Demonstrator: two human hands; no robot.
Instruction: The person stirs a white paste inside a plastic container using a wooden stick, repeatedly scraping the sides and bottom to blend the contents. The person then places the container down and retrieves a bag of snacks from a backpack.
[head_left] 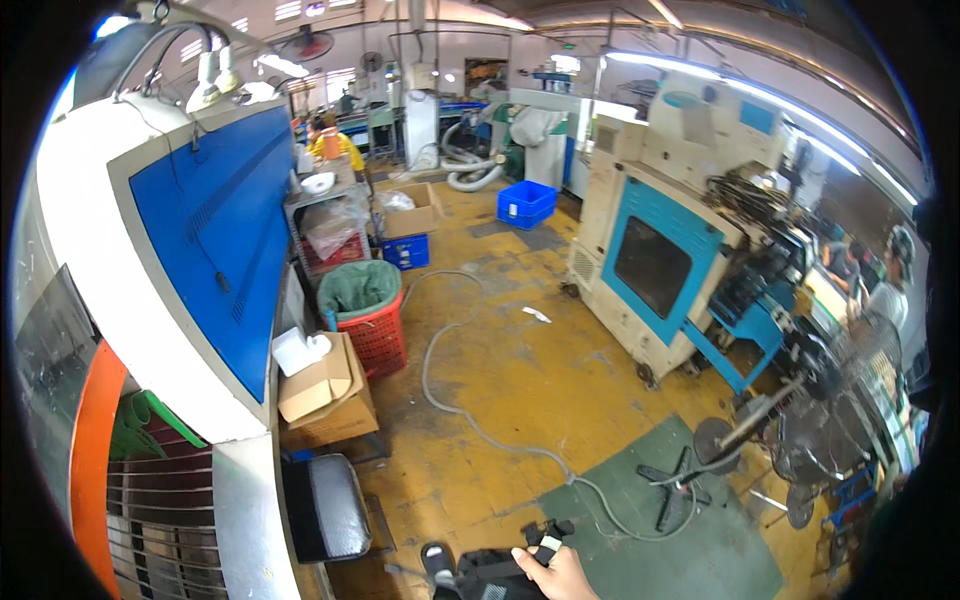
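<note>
At the lower edge, my right hand (562,578) is closed, its thumb pressed against a small black-and-white object (546,549) whose kind I cannot make out. Dark fabric (490,572) and a black strap lie just left of this hand, close to my body. A foot in a dark sandal (437,560) shows beside the fabric. My left hand is out of view.
A grey hose (430,385) snakes across the yellow floor onto a green mat (640,510). Left stand a black padded stool (340,505), a cardboard box (335,400) and a lined red basket (378,340). Right are a cream-and-teal machine (655,260) and a fan (825,430).
</note>
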